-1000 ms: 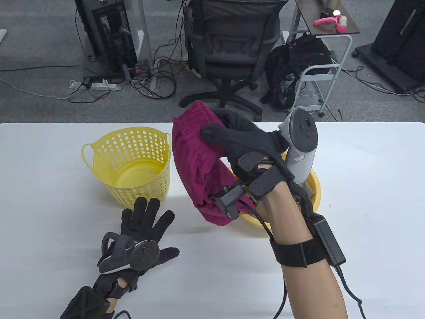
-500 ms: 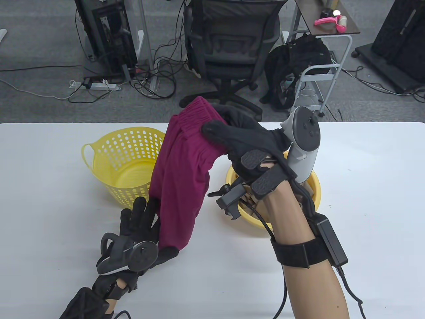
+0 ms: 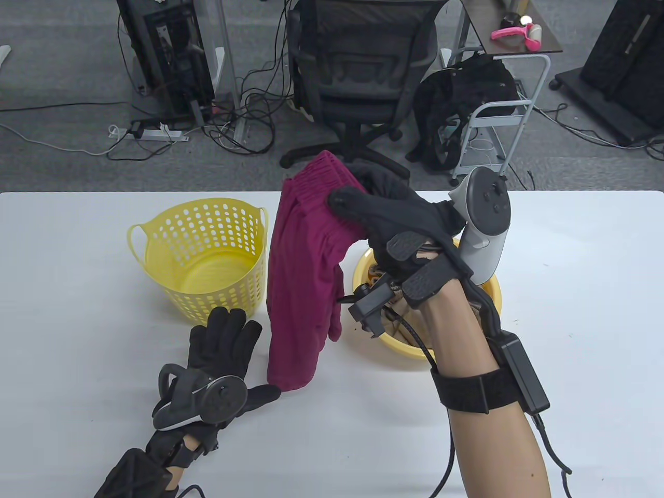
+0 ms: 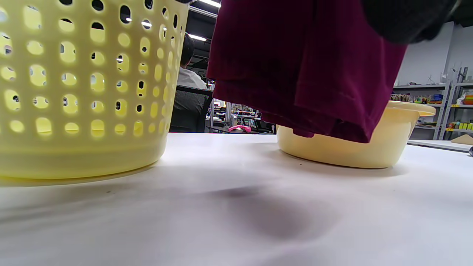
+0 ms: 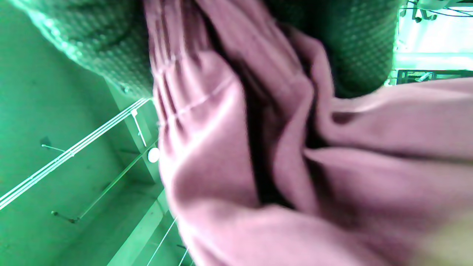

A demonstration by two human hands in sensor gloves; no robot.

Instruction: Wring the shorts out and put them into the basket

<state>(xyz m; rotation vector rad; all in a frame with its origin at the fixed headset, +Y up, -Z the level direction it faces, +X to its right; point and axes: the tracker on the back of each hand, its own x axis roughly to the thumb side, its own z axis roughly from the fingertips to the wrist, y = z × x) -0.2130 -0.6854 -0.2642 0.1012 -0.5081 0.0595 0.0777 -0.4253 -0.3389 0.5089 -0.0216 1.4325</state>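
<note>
The magenta shorts (image 3: 303, 280) hang by their waistband from my right hand (image 3: 363, 199), which grips the gathered top above the table. Their lower hem dangles between the yellow perforated basket (image 3: 202, 254) and the yellow basin (image 3: 493, 295). My left hand (image 3: 223, 342) lies flat on the table with straight spread fingers, just left of the hanging hem. In the left wrist view the shorts (image 4: 306, 70) hang in front of the basin (image 4: 369, 147), with the basket (image 4: 81, 92) at left. The right wrist view fills with bunched shorts (image 5: 277, 147) under gloved fingers (image 5: 354, 44).
The white table (image 3: 570, 337) spreads wide to the right and front. Behind its far edge stand an office chair (image 3: 358, 78), a white cart (image 3: 508, 104) and cables on the floor. In the left wrist view a seated person (image 4: 188, 77) shows behind the basket.
The shorts unfurled from a bunched bundle and now hang straight down, having swung left and back. My right hand shifted slightly right. The left hand stayed flat on the table.
</note>
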